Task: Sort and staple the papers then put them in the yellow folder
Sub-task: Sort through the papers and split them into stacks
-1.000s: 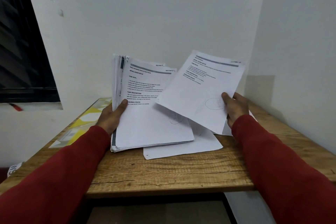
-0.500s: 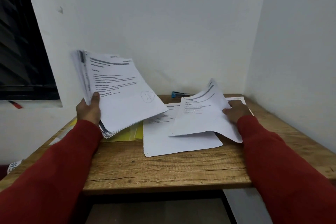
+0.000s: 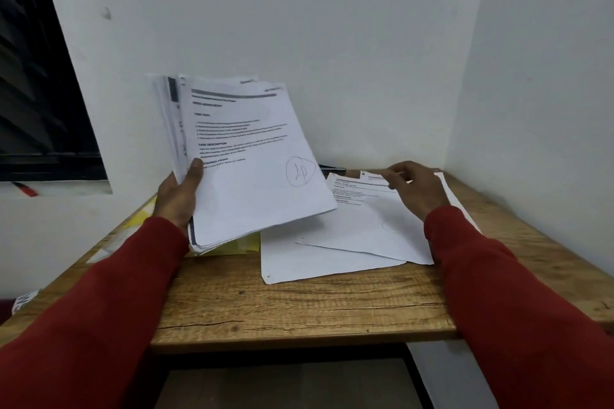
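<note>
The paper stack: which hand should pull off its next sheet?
Probably the right hand: it is free above the sorted sheets on the table, while the left hand grips the paper stack.

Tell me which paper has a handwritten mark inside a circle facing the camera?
The top sheet of the stack in the left hand; its pen circle is plain.

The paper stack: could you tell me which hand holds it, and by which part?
The left hand grips the stack at its lower left edge, thumb on the top sheet. The right hand holds nothing.
</note>
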Motion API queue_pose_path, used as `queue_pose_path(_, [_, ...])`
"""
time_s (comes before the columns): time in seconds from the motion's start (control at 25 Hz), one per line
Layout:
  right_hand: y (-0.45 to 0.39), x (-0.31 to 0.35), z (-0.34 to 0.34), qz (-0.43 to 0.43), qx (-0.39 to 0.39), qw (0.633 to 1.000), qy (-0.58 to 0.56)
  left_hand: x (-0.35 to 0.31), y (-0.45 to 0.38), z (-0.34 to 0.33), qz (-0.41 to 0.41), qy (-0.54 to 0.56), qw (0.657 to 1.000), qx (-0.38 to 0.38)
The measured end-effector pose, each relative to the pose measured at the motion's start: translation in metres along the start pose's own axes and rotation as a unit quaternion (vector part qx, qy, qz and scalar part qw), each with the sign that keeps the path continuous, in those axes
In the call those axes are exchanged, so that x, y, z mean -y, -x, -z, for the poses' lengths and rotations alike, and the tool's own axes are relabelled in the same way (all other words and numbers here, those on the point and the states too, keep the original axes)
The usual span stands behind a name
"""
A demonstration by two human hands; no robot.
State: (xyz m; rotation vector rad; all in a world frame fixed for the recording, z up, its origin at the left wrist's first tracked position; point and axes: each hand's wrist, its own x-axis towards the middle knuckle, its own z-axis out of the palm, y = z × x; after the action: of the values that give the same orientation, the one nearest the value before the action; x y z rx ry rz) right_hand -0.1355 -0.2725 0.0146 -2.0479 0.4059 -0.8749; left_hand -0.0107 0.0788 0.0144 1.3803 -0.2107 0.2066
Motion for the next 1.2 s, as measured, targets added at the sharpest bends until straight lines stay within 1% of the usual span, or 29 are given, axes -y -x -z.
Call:
queue_pose_path(0.08, [0.008, 0.009, -0.005, 0.001, 0.068, 0.997, -0.036, -0.002, 0.004, -0.004, -0.004, -0.026, 0.999, 0.039])
queue_pose_path(0.16, [0.016, 0.019, -0.01, -0.021, 0.135, 0.984, -0.112, 0.0, 0.008, -0.009, -0.003, -0.049, 0.996, 0.078])
queue_pose_path(0.24, [0.022, 0.028, -0.018, -0.022, 0.187, 0.971, -0.145, 0.001, 0.014, -0.015, -0.003, -0.057, 0.992, 0.114])
queue_pose_path(0.32, [0.022, 0.029, -0.026, -0.019, 0.208, 0.965, -0.159, 0.002, 0.017, -0.019, -0.005, -0.057, 0.99, 0.131])
queue_pose_path(0.36, [0.02, 0.025, -0.027, -0.024, 0.194, 0.969, -0.151, 0.002, 0.016, -0.019, -0.006, -0.052, 0.99, 0.134])
queue_pose_path(0.4, [0.015, 0.02, -0.024, -0.035, 0.157, 0.98, -0.114, 0.0, 0.017, -0.018, -0.005, -0.048, 0.99, 0.135])
queue_pose_path(0.44, [0.009, 0.012, -0.018, -0.053, 0.089, 0.994, -0.031, 0.0, 0.015, -0.015, -0.005, -0.044, 0.99, 0.134])
queue_pose_path(0.48, [0.002, 0.002, -0.01, -0.085, 0.026, 0.991, 0.096, -0.001, 0.014, -0.014, -0.004, -0.039, 0.991, 0.129])
queue_pose_path(0.52, [-0.001, -0.008, -0.003, -0.129, 0.015, 0.964, 0.234, 0.001, 0.011, -0.012, -0.002, -0.033, 0.992, 0.12])
queue_pose_path(0.56, [-0.002, -0.014, 0.003, -0.177, 0.049, 0.923, 0.337, 0.001, 0.01, -0.011, -0.002, -0.029, 0.993, 0.111])
queue_pose_path(0.6, [-0.003, -0.019, 0.004, -0.21, 0.089, 0.893, 0.388, 0.001, 0.01, -0.01, -0.003, -0.027, 0.994, 0.106])
queue_pose_path(0.64, [-0.003, -0.021, 0.003, -0.223, 0.115, 0.885, 0.391, 0.001, 0.01, -0.011, -0.001, -0.025, 0.994, 0.102])
queue_pose_path(0.68, [-0.004, -0.021, 0.0, -0.222, 0.12, 0.899, 0.358, 0.002, 0.011, -0.011, 0.003, -0.023, 0.995, 0.101])
queue_pose_path(0.72, [-0.005, -0.02, -0.002, -0.209, 0.105, 0.927, 0.293, 0.002, 0.012, -0.012, 0.006, -0.023, 0.995, 0.102])
queue_pose_path(0.76, [-0.006, -0.018, -0.002, -0.189, 0.076, 0.956, 0.211, 0.003, 0.012, -0.012, 0.009, -0.025, 0.994, 0.102])
queue_pose_path(0.8, [-0.006, -0.015, -0.001, -0.161, 0.033, 0.978, 0.131, 0.003, 0.012, -0.012, 0.013, -0.027, 0.995, 0.098])
queue_pose_path(0.84, [-0.006, -0.013, 0.004, -0.129, -0.024, 0.989, 0.066, 0.004, 0.011, -0.011, 0.016, -0.025, 0.995, 0.093])
queue_pose_path(0.88, [-0.006, -0.01, 0.009, -0.091, -0.095, 0.991, 0.011, 0.004, 0.01, -0.01, 0.018, -0.021, 0.996, 0.089])
queue_pose_path(0.92, [-0.006, -0.006, 0.016, -0.054, -0.174, 0.982, -0.043, 0.004, 0.01, -0.009, 0.018, -0.015, 0.996, 0.086])
queue_pose_path(0.96, [-0.008, -0.002, 0.021, -0.015, -0.253, 0.962, -0.101, 0.004, 0.01, -0.009, 0.018, -0.01, 0.996, 0.082])
queue_pose_path(1.0, [-0.011, 0.0, 0.026, 0.013, -0.311, 0.936, -0.166, 0.005, 0.009, -0.009, 0.017, -0.006, 0.997, 0.078])
queue_pose_path(1.04, [-0.014, -0.001, 0.03, 0.021, -0.34, 0.907, -0.246, 0.005, 0.009, -0.009, 0.016, -0.003, 0.997, 0.075])
queue_pose_path(1.08, [-0.017, 0.0, 0.03, 0.01, -0.33, 0.879, -0.344, 0.006, 0.009, -0.009, 0.016, -0.001, 0.997, 0.071])
queue_pose_path(1.12, [-0.019, 0.0, 0.029, -0.009, -0.287, 0.856, -0.429, 0.005, 0.009, -0.01, 0.016, 0.0, 0.997, 0.07])
queue_pose_path(1.16, [-0.017, 0.004, 0.025, -0.026, -0.228, 0.845, -0.483, 0.005, 0.01, -0.01, 0.015, -0.001, 0.997, 0.072])
queue_pose_path(1.2, [-0.013, 0.008, 0.019, -0.039, -0.162, 0.851, -0.498, 0.004, 0.011, -0.011, 0.016, -0.007, 0.997, 0.078])
